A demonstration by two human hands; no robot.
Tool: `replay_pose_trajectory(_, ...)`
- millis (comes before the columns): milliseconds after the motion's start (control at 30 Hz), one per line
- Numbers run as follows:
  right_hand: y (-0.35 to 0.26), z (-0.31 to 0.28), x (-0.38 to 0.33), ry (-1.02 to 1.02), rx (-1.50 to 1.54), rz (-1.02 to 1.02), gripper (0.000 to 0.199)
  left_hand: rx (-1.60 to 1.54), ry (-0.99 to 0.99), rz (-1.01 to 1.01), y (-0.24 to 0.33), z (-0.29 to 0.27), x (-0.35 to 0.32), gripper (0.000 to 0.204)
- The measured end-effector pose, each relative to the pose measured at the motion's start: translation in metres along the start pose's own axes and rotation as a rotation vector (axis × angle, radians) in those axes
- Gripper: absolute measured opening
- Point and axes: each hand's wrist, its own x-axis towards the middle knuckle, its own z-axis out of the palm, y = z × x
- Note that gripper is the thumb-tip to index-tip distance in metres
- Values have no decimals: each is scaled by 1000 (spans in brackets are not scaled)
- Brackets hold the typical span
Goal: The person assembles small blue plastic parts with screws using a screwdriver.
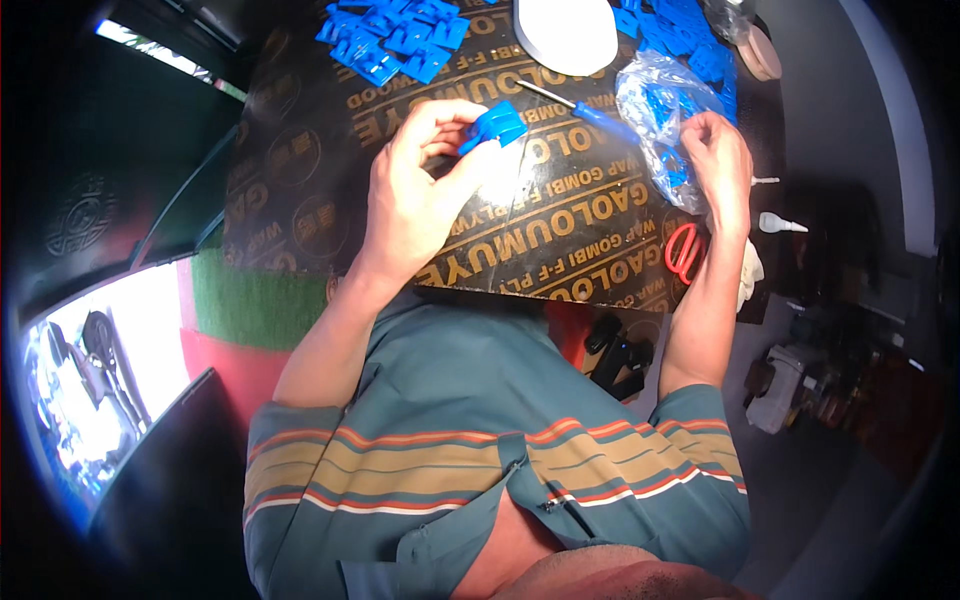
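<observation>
My left hand [412, 195] grips a small blue plastic part [497, 126] between thumb and fingers, above the middle of the dark printed board. Over at the right, my right hand [722, 165] is at the edge of a clear plastic bag [640, 88] with blue pieces inside. Its fingertips are pinched together; whatever is between them is too small or hidden to name. Between the two hands lies a screwdriver [605, 122] with a blue handle, its tip pointing to the far left. Red-handled scissors [682, 252] rest beside my right forearm, partly covered by it.
Several blue plastic parts [405, 45] are heaped at the far left of the board [310, 200]. More blue parts [690, 40] lie at the far right. A white oval object [567, 35] sits between these heaps. A white nozzle-tipped piece [780, 223] is beyond the right edge.
</observation>
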Motion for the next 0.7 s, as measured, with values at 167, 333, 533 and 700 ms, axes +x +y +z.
replay_pose_trajectory(167, -11, 0, -3, 153, -39, -61, 19, -572, -157, -259, -4, -13, 8, 28)
replay_pose_trajectory(333, -61, -11, -21, 99, 543, -199, 10, -797, -185, -330, -7, -17, 6, 29)
replay_pose_trajectory(533, -152, 3, -54, 161, 626, -659, 12, -779, -161, -336, -6, -14, 5, 28)
replay_pose_trajectory(700, -177, 34, -51, 370, 670, -783, 20, -735, -101, -287, -5, -6, 3, 27)
